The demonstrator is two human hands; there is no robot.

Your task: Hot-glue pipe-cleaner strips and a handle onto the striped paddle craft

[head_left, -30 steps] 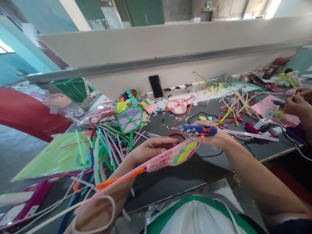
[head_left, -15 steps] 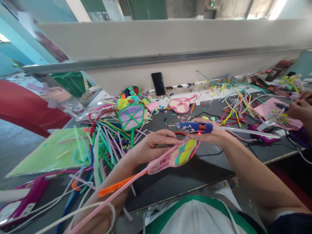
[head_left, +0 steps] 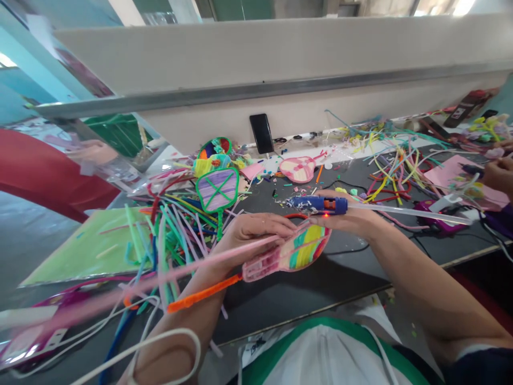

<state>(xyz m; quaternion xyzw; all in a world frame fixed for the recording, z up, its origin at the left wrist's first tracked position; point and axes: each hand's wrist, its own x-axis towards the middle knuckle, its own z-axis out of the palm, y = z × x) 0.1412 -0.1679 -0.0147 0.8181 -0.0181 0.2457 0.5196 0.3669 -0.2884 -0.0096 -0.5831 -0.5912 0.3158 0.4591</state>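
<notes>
The left hand (head_left: 258, 230) grips a striped paddle (head_left: 306, 248) over the bench (head_left: 348, 275); the right hand's (head_left: 355, 219) fingers hold a blue glue gun (head_left: 315, 205) just beyond it.

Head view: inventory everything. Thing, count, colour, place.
striped craft piece: 1, multicoloured, centre
glue gun: 1, blue, above it
fuzzy stem: 1, orange, piece's left end
blurred strip: 1, pink, lower left
phone: 1, black, rear
framed craft piece: 1, purple and green, left
small craft piece: 1, pink, below phone
loose pipe cleaners: many, mixed, both sides
table: 1, dark grey, middle
scraps: many, mixed, table
packet: 1, green, left
power strips: 2, purple, both sides
partition: 1, white, rear
co-worker's hand: at least 1, right edge
left hand: 1, bare, at striped craft piece
right hand: 1, bare, at glue gun
</notes>
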